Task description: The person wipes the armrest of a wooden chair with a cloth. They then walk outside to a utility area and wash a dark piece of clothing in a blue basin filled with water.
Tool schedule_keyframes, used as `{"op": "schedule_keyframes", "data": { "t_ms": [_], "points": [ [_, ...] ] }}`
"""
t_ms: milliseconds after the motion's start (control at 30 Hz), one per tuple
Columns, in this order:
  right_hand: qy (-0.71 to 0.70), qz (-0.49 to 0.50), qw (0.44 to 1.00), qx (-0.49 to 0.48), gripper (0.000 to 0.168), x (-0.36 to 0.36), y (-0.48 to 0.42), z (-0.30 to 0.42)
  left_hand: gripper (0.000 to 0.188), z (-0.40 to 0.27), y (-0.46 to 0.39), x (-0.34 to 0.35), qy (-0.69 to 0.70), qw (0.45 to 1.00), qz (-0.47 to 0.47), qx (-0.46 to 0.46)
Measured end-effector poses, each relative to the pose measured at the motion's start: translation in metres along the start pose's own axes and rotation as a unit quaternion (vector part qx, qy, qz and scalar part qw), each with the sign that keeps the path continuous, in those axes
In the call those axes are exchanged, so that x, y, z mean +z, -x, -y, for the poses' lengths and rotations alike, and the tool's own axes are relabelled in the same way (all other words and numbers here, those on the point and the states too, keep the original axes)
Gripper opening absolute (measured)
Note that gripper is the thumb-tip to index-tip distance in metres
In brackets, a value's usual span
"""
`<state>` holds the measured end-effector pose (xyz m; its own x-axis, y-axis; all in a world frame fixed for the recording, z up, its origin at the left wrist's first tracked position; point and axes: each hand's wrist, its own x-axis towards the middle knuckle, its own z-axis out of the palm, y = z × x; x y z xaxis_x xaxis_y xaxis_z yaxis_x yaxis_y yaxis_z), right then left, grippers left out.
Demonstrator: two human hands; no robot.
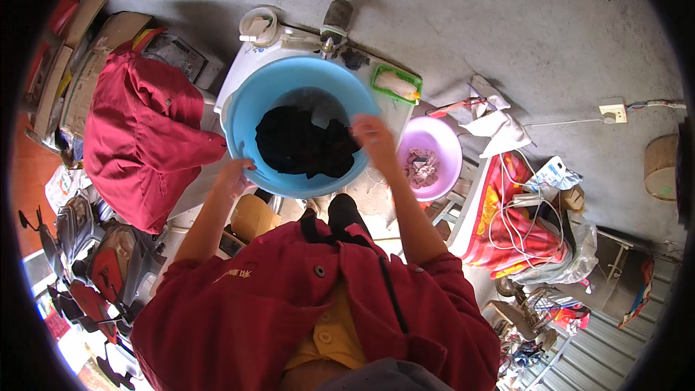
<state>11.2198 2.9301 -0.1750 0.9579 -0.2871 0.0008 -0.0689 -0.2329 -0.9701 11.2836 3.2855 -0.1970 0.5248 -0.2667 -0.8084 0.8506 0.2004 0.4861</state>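
A light blue plastic basin (247, 103) stands before me on a white sink counter (399, 114). In it lies a bundle of black cloth (304, 144), with some water showing behind the cloth. My left hand (237, 178) grips the basin's near left rim, its thumb over the edge. At the right rim is my right hand (374, 138), blurred by motion; its fingers reach over the inside, close to the cloth. Whether they hold anything is not clear. Behind the basin, a metal tap (327, 46) rises against the wall.
A green soap tray (397, 84) and a clear plastic tub (259, 27) sit on the counter. To the right, a pink basin (448, 146) holds a wet cloth (421, 168). A red garment (146, 136) drapes at left. White cables (524, 228) cross a patterned red cloth (488, 233).
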Motion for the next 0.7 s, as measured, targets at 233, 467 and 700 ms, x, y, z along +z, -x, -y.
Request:
{"op": "schedule_keyframes", "data": {
  "t_ms": [233, 467, 700],
  "points": [
    [-0.401, -0.197, 0.812, 0.375, 0.025, -0.098, -0.087, -0.15, 0.044, 0.043, 0.044, -0.027, 0.056, 0.996, -0.063, 0.017],
    [-0.408, -0.213, 0.807, 0.371, 0.021, -0.062, -0.163, -0.181, 0.044, 0.088, 0.079, -0.014, 0.138, 0.984, -0.074, 0.084],
    [-0.302, -0.041, 0.81, 0.502, 0.014, -0.1, -0.142, -0.137, 0.045, 0.159, 0.055, 0.01, 0.176, 0.977, -0.081, 0.084]
  ]
}}
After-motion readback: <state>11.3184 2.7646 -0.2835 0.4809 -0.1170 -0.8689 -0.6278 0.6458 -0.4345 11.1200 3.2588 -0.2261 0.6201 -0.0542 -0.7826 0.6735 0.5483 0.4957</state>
